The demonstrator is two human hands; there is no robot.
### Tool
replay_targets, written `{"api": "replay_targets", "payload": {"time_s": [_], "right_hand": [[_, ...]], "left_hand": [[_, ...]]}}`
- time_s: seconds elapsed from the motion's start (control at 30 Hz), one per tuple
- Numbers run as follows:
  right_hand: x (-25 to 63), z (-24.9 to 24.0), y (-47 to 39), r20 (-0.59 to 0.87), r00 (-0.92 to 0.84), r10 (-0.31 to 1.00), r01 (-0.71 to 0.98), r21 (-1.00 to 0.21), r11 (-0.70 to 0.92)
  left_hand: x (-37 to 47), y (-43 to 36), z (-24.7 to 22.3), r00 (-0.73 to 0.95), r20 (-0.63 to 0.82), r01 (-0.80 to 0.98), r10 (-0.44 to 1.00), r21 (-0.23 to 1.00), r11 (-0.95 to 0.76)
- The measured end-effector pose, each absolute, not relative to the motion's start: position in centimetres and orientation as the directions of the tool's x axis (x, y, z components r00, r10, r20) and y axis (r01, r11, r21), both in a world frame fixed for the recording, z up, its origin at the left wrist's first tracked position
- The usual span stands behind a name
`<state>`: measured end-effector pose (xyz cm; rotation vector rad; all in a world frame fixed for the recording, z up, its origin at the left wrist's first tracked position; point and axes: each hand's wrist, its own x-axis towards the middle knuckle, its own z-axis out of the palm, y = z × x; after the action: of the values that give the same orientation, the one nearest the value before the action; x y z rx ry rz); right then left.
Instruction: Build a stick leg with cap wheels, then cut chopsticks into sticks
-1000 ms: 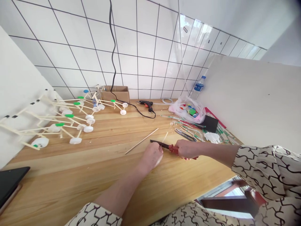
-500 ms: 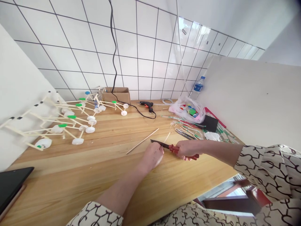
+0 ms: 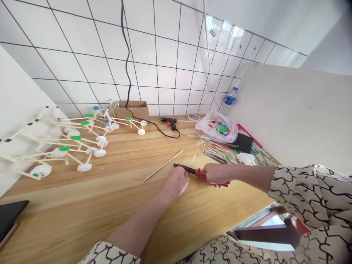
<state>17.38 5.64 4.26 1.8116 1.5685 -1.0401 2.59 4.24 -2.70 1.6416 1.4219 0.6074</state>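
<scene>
Clearly, at far left, a dark tablet (image 3: 12, 216), then wheeled stick frames (image 3: 76, 138) crowding the back. Next, an open cardboard box (image 3: 137, 113) against the tiles, contents mostly hidden. In front of the frames, a broad bare stretch of worktop (image 3: 90, 200), roomy around the left forearm. Mid-worktop, a long loose stick (image 3: 164, 165), lying just beside the left hand (image 3: 177, 182): fingers curled in, hold impossible to tell. Right there, a short stick (image 3: 193, 160) behind the dark end of a red-handled tool (image 3: 201, 173). Wrapped firmly around its handles, the right hand (image 3: 216, 174). Behind, a plastic bag (image 3: 204, 125) full of coloured caps (image 3: 222, 129), then a blue-labelled bottle (image 3: 230, 99). Lower right, the worktop's front edge, beneath the right forearm.
</scene>
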Motion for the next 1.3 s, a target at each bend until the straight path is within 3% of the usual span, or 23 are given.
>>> {"api": "replay_targets", "payload": {"time_s": [0.8, 1.07, 1.3], "right_hand": [[18.1, 2.9, 5.6, -0.802, 0.009, 0.597, 0.964, -0.151, -0.218], [18.9, 3.9, 5.7, -0.827, -0.117, 0.550, 0.913, -0.308, -0.268], [20.3, 4.0, 5.5, -0.794, -0.298, 0.530, 0.740, -0.543, -0.398]], "left_hand": [[2.3, 4.5, -2.5, 0.327, -0.173, 0.602, 0.929, 0.796, -0.064], [2.0, 4.5, -2.5, 0.379, -0.133, 0.599, 0.916, 0.790, -0.133], [1.4, 3.9, -0.5, 0.372, -0.085, 0.674, 0.925, 0.710, -0.206]]}}
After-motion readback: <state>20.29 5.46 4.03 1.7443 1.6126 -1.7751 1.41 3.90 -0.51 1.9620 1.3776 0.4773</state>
